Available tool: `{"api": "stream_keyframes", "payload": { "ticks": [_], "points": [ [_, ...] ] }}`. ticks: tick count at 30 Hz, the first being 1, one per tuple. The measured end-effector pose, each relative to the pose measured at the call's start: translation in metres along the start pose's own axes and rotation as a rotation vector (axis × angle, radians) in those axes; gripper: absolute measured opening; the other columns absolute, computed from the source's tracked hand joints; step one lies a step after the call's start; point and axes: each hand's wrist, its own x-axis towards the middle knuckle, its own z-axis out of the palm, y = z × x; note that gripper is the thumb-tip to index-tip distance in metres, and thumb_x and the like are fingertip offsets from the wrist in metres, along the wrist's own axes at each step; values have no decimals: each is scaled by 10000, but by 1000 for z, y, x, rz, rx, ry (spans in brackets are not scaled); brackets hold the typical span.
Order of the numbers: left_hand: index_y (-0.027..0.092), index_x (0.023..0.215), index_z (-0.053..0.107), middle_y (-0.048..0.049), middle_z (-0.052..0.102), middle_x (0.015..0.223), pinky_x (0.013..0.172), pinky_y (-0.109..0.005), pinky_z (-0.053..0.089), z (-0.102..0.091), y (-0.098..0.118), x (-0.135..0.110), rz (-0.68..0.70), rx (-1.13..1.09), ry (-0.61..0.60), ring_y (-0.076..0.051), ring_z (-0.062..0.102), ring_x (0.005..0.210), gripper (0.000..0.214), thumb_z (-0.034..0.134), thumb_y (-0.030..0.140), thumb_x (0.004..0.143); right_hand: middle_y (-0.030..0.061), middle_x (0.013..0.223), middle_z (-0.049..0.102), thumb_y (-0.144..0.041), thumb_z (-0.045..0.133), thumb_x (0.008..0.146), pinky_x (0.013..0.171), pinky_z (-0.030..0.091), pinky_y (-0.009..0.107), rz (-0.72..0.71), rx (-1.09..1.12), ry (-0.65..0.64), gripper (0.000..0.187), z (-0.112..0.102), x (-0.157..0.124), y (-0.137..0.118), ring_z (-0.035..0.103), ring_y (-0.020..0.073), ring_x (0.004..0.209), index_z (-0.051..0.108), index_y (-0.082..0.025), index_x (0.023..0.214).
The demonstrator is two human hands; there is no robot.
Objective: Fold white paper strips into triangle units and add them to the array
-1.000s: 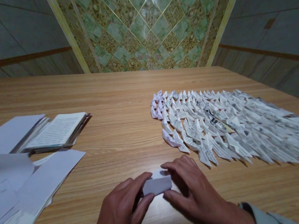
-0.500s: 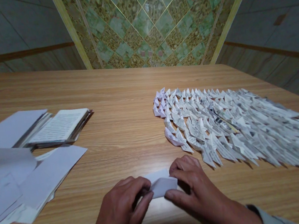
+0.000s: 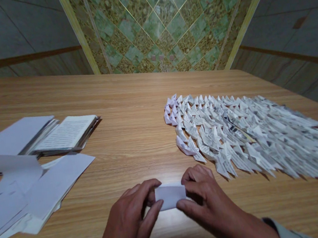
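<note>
A small folded piece of white paper (image 3: 170,197) is held low over the front of the table, between my two hands. My left hand (image 3: 134,217) pinches its left end, thumb on the near edge and fingers at the far edge. At the right end, my right hand (image 3: 207,195) grips it in the same way. The paper looks like a flat rectangle with a second layer showing along its far edge. To the right lie rows of folded paper boats (image 3: 234,132), mostly of printed paper, with several plain pale ones at the left end.
On the left of the wooden table (image 3: 129,119) are loose white sheets (image 3: 64,179), one curling upward. Behind them stand a stack topped with a blank sheet (image 3: 21,132) and a stack of printed pages (image 3: 68,133). A green tiled wall panel (image 3: 157,24) rises beyond the table.
The paper's near layer, tilted and bowed before, now lies straight and level as a rectangle. My left fingers have shifted to its far left corner; my right hand has barely moved.
</note>
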Motion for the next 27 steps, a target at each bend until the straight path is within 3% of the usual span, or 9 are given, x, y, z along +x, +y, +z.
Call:
{"api": "stream_keyframes", "payload": {
  "ticks": [7, 11, 14, 18, 27],
  "points": [
    [299, 1149, 600, 85, 709, 751, 562, -190, 488, -3, -4, -2, -20, -48, -45, -129, 697, 626, 276, 674, 236, 890, -18, 890, 566, -187, 826, 814, 856, 333, 361, -74, -10, -39, 156, -3, -1, 5, 521, 191, 935, 673, -204, 788],
    [281, 996, 640, 74, 712, 731, 564, -190, 490, -4, -4, -3, -14, -89, -103, -134, 694, 624, 134, 681, 224, 881, -12, 912, 591, -144, 841, 782, 857, 348, 356, -87, 3, -47, 171, -7, -2, 6, 535, 194, 950, 683, -208, 796],
    [251, 859, 610, 44, 723, 765, 612, -199, 510, -2, -2, -3, 80, -141, -131, -140, 695, 664, 77, 627, 208, 920, 7, 965, 624, -78, 784, 806, 882, 347, 368, -188, -23, -6, 194, -11, -1, 6, 542, 198, 972, 713, -229, 906],
    [228, 832, 609, -2, 689, 722, 593, -232, 501, 1, -2, -3, 244, -68, -122, -166, 661, 642, 151, 556, 213, 973, 0, 889, 667, -165, 705, 915, 941, 312, 409, -297, -119, 0, 103, -13, 2, 6, 547, 192, 927, 687, -212, 824],
    [226, 826, 573, 16, 628, 692, 555, -243, 445, 1, 1, -4, 140, -12, -126, -159, 608, 602, 153, 554, 209, 977, -21, 856, 701, -198, 772, 881, 893, 320, 388, -189, -120, -39, 123, -18, 0, 6, 565, 176, 881, 695, -204, 785]
  ]
}}
